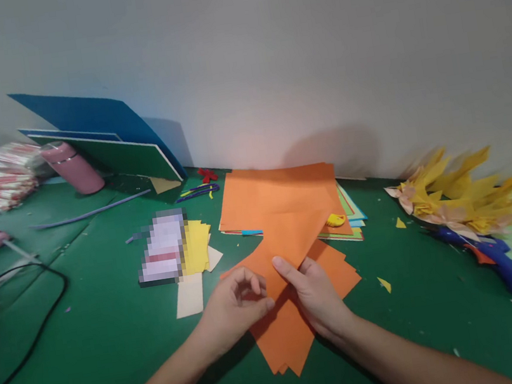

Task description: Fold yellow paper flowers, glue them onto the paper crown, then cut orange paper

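A sheet of orange paper is raised and bent above the table. My right hand grips its lower right edge, thumb on the front and fingers behind. Against the sheet's left part rests my left hand, its fingers loosely curled and the thumb apart from them, with nothing visible between. Several orange paper pieces lie fanned out beneath both hands, partly hidden by them. Behind them is a stack of larger orange sheets, with a small yellow object on its right side.
Left of my hands are a blurred-out phone, yellow paper and a pale card. A blue glue gun and yellow paper flowers lie right. Farther left are a pink bottle, leaning boards and a black cable.
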Available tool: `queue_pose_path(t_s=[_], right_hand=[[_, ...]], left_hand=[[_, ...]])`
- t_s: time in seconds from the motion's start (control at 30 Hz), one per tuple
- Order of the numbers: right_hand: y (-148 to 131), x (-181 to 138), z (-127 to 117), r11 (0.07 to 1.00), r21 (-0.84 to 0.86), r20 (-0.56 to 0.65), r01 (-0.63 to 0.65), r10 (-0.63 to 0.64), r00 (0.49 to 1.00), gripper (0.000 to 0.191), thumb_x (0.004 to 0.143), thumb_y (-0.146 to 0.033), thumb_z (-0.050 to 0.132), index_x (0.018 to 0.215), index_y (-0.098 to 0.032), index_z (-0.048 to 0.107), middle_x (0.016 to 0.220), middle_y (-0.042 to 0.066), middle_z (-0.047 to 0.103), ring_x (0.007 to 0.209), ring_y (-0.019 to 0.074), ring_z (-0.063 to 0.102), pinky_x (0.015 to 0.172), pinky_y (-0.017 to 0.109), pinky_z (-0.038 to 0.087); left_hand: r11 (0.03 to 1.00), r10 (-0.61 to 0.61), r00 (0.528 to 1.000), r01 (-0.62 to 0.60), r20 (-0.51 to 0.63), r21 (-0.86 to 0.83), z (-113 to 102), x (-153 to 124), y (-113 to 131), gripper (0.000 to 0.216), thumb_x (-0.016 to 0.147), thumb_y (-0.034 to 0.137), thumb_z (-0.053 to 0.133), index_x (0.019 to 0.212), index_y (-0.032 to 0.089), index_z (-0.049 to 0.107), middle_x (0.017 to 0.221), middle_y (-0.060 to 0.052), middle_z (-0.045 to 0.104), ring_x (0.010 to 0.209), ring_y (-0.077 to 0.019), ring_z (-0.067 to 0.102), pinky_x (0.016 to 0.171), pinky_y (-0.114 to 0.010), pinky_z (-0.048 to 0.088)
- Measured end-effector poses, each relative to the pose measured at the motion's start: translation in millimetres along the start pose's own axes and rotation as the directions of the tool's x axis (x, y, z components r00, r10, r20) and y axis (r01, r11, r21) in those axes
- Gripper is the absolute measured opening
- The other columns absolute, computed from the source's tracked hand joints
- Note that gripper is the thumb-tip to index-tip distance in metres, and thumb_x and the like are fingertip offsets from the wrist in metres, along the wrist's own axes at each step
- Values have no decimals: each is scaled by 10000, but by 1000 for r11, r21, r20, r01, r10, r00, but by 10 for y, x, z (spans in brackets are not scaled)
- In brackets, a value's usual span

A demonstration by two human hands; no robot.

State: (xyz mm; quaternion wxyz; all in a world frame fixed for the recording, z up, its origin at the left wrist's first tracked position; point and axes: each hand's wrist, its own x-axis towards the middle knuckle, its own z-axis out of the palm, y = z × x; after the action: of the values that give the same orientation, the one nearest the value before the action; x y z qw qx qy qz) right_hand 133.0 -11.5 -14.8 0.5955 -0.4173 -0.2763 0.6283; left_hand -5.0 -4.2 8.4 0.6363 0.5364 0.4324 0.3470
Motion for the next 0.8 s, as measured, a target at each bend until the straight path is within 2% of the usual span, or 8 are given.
queue_pose_path(t_s=[0.13,0.37,0.53,0.8], right_hand=[[1,-1,3,1000,-19,-2,13,-13,1000,303,684,-399,738,892,-189,674,958,55,725,899,226,649,818,354,480],[6,-4,19,1000,22,-55,3,-2,998,316,654,-390,762,880,-187,673,956,55,724,892,224,647,827,360,483],[12,-4,8,999,47,-58,22,-19,998,327,668,-391,756,897,-170,678,970,67,722,910,235,648,828,363,491],[18,11,8,997,62,-36,52,-50,998,328,698,-379,739,950,-173,694,985,69,723,919,232,651,833,362,497]], left_hand=[[999,-32,999,33,-8,13,19,-9,-10,234,580,179,688,684,189,479,717,47,496,623,-87,503,594,-248,459],[999,-11,987,5,-158,-40,113,-24,-29,325,557,169,712,790,195,487,735,36,497,656,-104,523,599,-257,482],[998,63,971,-57,-230,32,135,-33,-44,292,596,186,677,814,195,482,733,29,499,675,-119,535,607,-266,486],[979,182,954,-155,-236,132,146,-40,-85,263,657,191,623,880,200,484,776,14,517,693,-127,541,643,-282,488]])
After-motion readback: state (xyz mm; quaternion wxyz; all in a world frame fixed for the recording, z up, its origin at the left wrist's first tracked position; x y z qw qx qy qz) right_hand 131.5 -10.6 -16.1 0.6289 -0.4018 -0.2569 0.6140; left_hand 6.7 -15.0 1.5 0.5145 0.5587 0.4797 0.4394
